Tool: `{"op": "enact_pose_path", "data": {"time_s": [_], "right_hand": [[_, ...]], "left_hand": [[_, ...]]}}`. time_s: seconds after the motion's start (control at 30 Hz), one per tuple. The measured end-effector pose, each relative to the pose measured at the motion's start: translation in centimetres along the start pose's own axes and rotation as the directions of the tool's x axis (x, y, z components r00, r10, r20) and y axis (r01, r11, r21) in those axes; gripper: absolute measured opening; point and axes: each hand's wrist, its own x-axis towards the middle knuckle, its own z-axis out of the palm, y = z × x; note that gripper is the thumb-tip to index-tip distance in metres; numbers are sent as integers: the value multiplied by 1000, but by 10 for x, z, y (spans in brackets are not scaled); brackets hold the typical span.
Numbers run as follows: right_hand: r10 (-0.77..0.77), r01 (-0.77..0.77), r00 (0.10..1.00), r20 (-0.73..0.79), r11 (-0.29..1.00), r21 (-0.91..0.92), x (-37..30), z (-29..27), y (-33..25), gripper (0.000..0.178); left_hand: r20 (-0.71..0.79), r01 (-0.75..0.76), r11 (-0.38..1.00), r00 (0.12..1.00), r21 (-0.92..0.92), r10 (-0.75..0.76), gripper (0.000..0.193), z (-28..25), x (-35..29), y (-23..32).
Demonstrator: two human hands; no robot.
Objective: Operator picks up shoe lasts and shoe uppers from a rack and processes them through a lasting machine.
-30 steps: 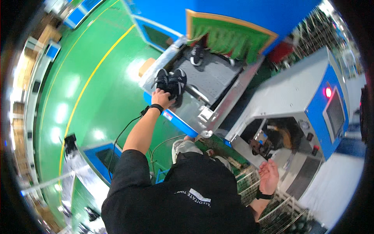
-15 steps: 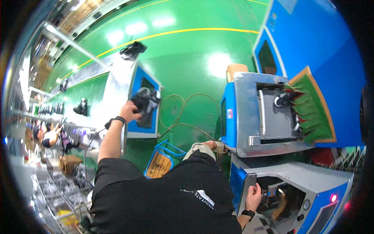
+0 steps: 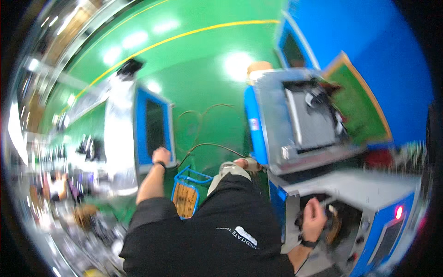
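My left hand (image 3: 161, 156) is at the lower right corner of a blue cabinet (image 3: 141, 127), its fingers curled in and no object showing in them. My right hand (image 3: 314, 220) hovers before the dark opening of a grey and blue machine (image 3: 339, 182), fingers half bent and apart, nothing visible in it. Beside that hand stands the machine's grey upright panel (image 3: 290, 217). Black and white shoes (image 3: 316, 100) sit on the grey bed of the machine ahead on the right, partly under a green curtain (image 3: 360, 104). Motion smears both hands.
A blue-framed stool (image 3: 186, 199) with a wooden seat stands near my legs. Cables (image 3: 212, 145) lie on the green floor. On the left, dark shoes (image 3: 88, 147) rest by a bench (image 3: 121, 143), with a black item (image 3: 129, 68) at its far end. A person (image 3: 57, 185) is at far left.
The black shoe at my left hand no longer shows there; the hand has drawn back toward me. My right hand has left the panel edge and moved right. The whole view has shifted.
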Motion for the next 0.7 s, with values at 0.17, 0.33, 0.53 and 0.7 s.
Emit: {"op": "enact_pose_path", "data": {"time_s": [0.17,0.33,0.53,0.7], "right_hand": [[-251,-1,549,-797,954,-301,53,-110,-40,28],[-246,-551,593,-767,570,-609,111,-134,0,61],[-400,-624,449,-799,500,-601,119,-116,38,53],[-389,-693,494,-778,364,-622,99,-96,55,59]], "left_hand": [[195,-767,486,447,-419,873,25,39,-65,324],[251,-952,-44,-124,-303,960,29,-8,-117,620],[249,-709,453,379,-541,891,85,29,-108,890],[348,-258,807,802,-531,485,137,56,-153,1014]]}}
